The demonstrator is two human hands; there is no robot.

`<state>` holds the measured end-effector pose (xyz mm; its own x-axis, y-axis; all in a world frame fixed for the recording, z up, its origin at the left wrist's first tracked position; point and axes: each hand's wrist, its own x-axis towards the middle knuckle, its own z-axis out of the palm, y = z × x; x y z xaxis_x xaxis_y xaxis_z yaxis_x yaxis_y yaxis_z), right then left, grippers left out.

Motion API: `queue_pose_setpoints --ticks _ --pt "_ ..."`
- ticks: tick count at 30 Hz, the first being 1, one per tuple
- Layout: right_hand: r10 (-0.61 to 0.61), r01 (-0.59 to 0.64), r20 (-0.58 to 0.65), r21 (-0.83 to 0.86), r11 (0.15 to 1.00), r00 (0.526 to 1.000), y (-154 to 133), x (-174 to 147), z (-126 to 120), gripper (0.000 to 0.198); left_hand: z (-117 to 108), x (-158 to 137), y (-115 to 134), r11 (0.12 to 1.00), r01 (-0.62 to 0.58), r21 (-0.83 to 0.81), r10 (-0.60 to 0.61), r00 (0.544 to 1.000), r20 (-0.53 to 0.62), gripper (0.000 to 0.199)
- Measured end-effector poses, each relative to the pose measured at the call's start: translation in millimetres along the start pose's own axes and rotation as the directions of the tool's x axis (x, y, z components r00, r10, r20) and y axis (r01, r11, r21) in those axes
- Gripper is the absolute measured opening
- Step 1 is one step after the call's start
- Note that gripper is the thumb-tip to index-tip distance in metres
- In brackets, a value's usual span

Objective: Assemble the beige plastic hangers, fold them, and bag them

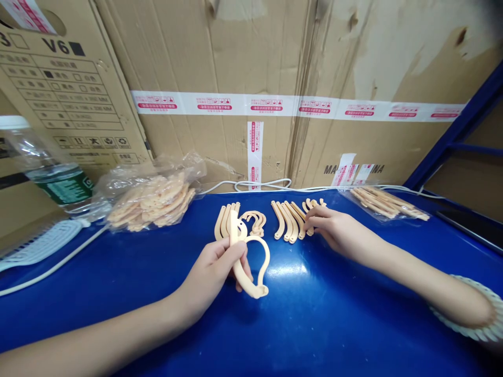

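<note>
My left hand is closed around a beige plastic piece, made up of a curved arm and a rounded hook shape that meet at the lower end. Behind it lie several curved beige arms and a small cluster of beige hooks. My right hand reaches to the right end of a row of beige curved strips, its fingers pinched on one strip there. Its fingertips partly cover that strip. Small hook-shaped parts lie just behind the right fingers.
A clear bag of beige parts lies at the back left, near a water bottle and a white hairbrush. Another bag of strips and a dark flat device are at right. A white cable runs before the cardboard.
</note>
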<state>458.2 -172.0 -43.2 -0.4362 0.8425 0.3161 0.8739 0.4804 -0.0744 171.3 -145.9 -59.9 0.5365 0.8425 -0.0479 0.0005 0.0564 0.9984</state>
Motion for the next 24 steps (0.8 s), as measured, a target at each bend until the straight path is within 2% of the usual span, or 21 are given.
queue_pose_setpoints --ticks 5,10,13,16,18,21,24 --pt "0.001 -0.002 -0.037 -0.008 1.0 0.999 2 0 -1 0.049 0 -2 0 1.0 0.0 -0.002 0.0 1.0 -0.001 0.034" --pt "-0.06 0.062 -0.159 0.009 0.998 0.985 -21 -2 -6 0.041 2 -4 3 0.999 -0.019 0.033 0.018 0.999 0.042 0.033" --pt "-0.212 0.232 -0.223 0.065 0.971 0.951 -49 -4 -6 0.037 4 -5 6 0.997 -0.038 0.065 0.032 0.996 0.081 0.032" --pt "-0.422 0.436 -0.195 0.034 0.899 0.885 -74 -7 -7 0.034 6 -6 10 0.994 -0.066 0.087 0.054 0.989 0.135 0.03" --pt "-0.485 0.492 -0.178 -0.005 0.87 0.856 -83 -9 -8 0.029 8 -7 12 0.991 -0.087 0.099 0.07 0.984 0.164 0.029" --pt "-0.482 0.492 -0.173 0.017 0.87 0.859 -85 -10 -9 0.027 8 -9 11 0.99 -0.1 0.1 0.083 0.982 0.17 0.03" --pt "-0.388 0.418 -0.192 0.157 0.895 0.901 -83 -11 -10 0.03 7 -11 9 0.987 -0.1 0.126 0.078 0.983 0.167 0.032"
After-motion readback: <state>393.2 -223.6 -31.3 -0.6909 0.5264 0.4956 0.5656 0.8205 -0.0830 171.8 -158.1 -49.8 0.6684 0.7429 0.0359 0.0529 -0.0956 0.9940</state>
